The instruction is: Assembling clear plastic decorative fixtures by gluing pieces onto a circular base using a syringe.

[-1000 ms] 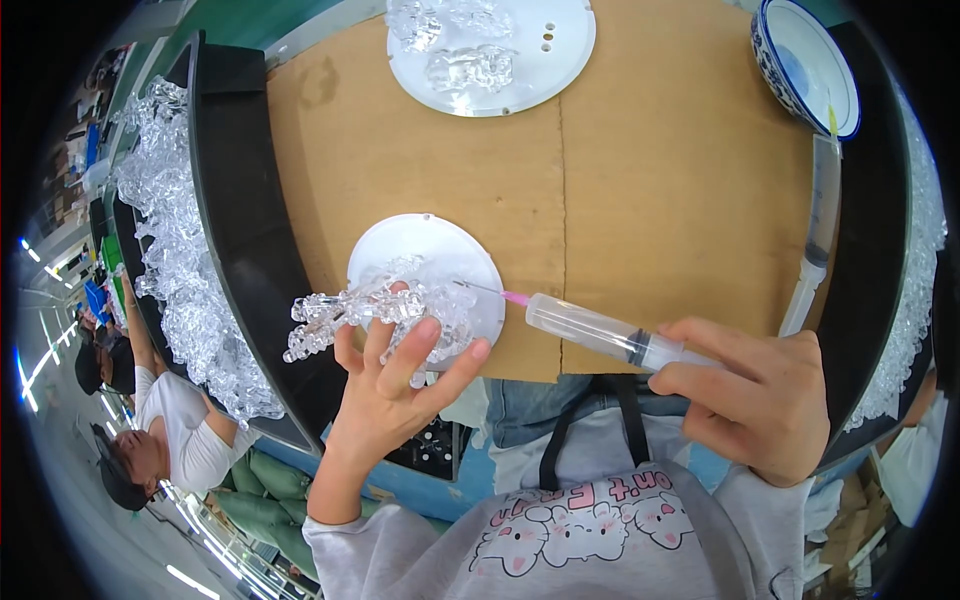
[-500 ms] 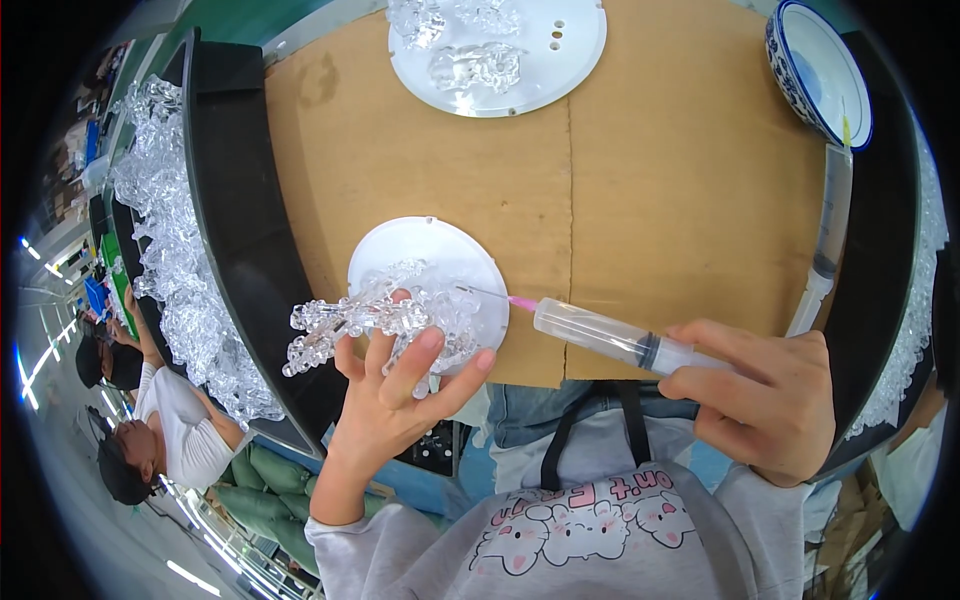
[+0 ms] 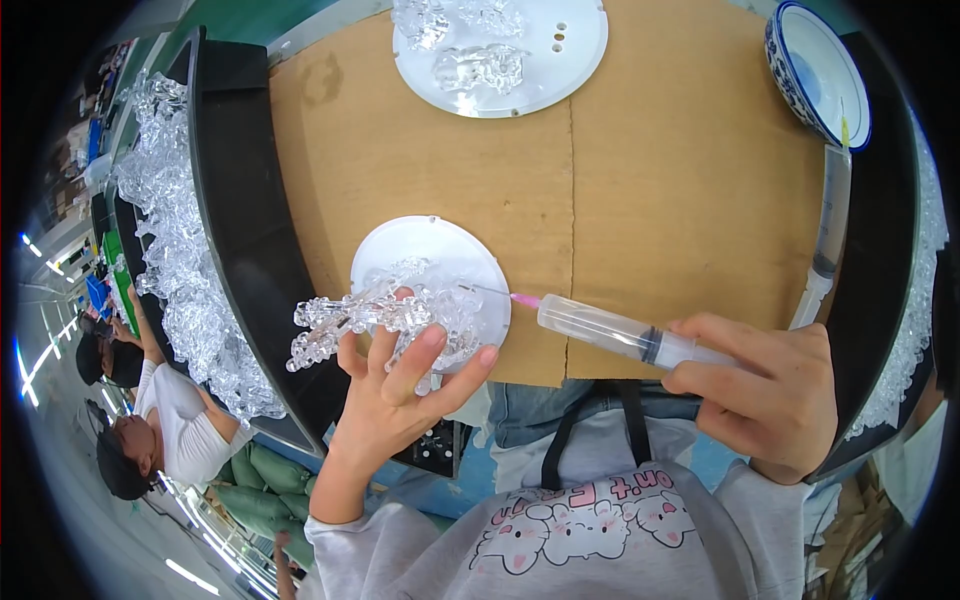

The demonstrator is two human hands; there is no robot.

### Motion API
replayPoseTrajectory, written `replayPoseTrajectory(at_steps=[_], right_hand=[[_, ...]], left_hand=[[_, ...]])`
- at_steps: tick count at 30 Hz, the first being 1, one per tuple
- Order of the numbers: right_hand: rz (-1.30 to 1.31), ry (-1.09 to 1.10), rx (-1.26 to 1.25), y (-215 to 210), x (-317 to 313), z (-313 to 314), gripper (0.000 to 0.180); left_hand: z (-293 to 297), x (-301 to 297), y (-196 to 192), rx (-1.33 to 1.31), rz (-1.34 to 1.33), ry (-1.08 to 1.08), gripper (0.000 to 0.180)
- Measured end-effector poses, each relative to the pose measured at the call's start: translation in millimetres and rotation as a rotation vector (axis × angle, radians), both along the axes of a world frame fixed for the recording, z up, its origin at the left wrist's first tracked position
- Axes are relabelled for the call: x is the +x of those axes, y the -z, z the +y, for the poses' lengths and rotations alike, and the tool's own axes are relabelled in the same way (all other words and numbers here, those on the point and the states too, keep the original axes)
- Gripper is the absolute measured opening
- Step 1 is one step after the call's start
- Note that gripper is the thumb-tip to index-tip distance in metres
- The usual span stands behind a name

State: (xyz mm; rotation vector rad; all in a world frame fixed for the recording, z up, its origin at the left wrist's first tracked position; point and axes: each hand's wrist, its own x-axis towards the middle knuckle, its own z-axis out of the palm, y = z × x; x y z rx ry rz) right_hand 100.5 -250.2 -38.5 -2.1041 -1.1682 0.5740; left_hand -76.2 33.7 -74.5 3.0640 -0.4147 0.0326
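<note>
One gray top [image 3: 600,555], printed with three white cartoon animals [image 3: 583,525], fills the near edge of the scene. The right hand [image 3: 765,395] grips a clear syringe [image 3: 595,328] by its plunger end, fingers [image 3: 735,340] curled closed around it — the needle [image 3: 522,299], pink at its base, angled left over a round white plate [image 3: 430,235]. The left hand [image 3: 395,385] holds a cluster of clear knobbly pieces [image 3: 355,315] on that plate and past its left edge, fingers spread but bent around them. Whether the needle tip touches the pieces cannot be told. At right, a second syringe [image 3: 832,215] leans with its yellow base on the rim of a blue-and-white bowl [image 3: 815,60]. Black bins [image 3: 240,170] heaped with clear plastic [image 3: 195,260] flank the cardboard-topped counter [image 3: 650,180] — a larger white plate [image 3: 545,90] with more clear pieces [image 3: 480,68] at its far side. Off to the left, a co-worker [image 3: 185,445] wears a white shirt [image 3: 205,445] and dark cap [image 3: 120,470].
</note>
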Motion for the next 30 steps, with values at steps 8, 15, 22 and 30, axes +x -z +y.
replayPoseTrajectory(at_steps=[8, 15, 22, 30], right_hand=[[0.018, 0.274, 0.157, 10, -22, -13, 0.029], [-0.015, 0.313, 0.216, 7, -37, -34, 0.031], [-0.141, 0.519, 0.264, 42, -48, -26, 0.029], [-0.17, 0.668, 0.39, 53, -61, -8, 0.029]], left_hand=[[6, -6, 1, 0.057, 0.002, 0.037, 0.069], [7, 1, 0, -0.072, -0.114, 0.056, 0.068], [16, -12, -38, -0.205, -0.472, -0.188, 0.045], [34, 48, -67, -0.671, 0.078, -0.524, 0.022]])
